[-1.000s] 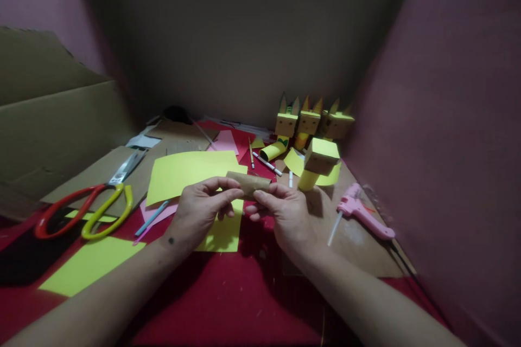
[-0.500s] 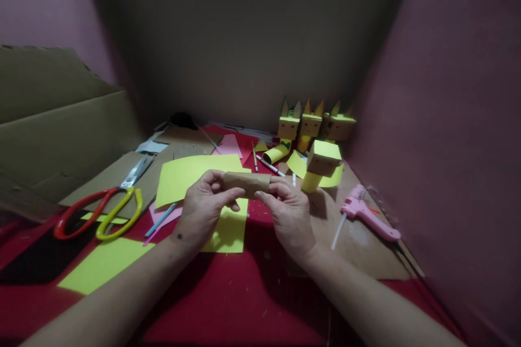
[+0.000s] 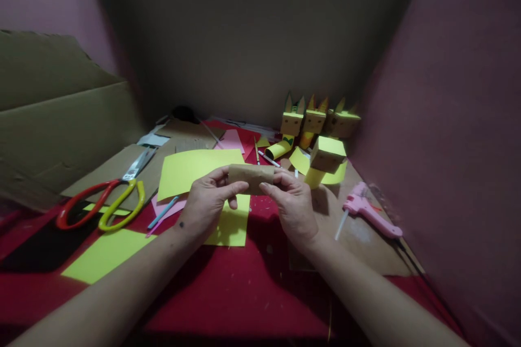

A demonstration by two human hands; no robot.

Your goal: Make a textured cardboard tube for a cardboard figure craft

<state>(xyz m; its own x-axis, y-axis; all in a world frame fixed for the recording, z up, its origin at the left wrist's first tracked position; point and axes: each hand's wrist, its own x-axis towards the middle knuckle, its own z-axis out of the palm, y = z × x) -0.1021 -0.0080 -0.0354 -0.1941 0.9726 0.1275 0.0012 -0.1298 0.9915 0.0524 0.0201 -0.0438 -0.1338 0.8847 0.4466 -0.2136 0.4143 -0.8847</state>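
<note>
Between both hands, above the red table, is a short brown cardboard tube (image 3: 251, 174), held level. My left hand (image 3: 209, 195) pinches its left end, thumb on the near face and fingers behind. Gripping the right end is my right hand (image 3: 293, 203), its thumb also on the near side and its fingertips partly hidden. Yellow paper sheets (image 3: 191, 171) lie below and behind the left hand. Just beyond the right hand stands a small figure with a box head (image 3: 328, 154) on a yellow tube body.
Scissors (image 3: 122, 195) with red and yellow handles lie at left, near a large cardboard box (image 3: 65, 108). A pink glue gun (image 3: 366, 210) rests on cardboard at right, its cord trailing forward. Several box-headed figures (image 3: 315, 121) with pointed ears stand at the back.
The view has shifted slightly, so the table things appear a little higher and farther right. Both hands keep the same hold on the cardboard tube.
</note>
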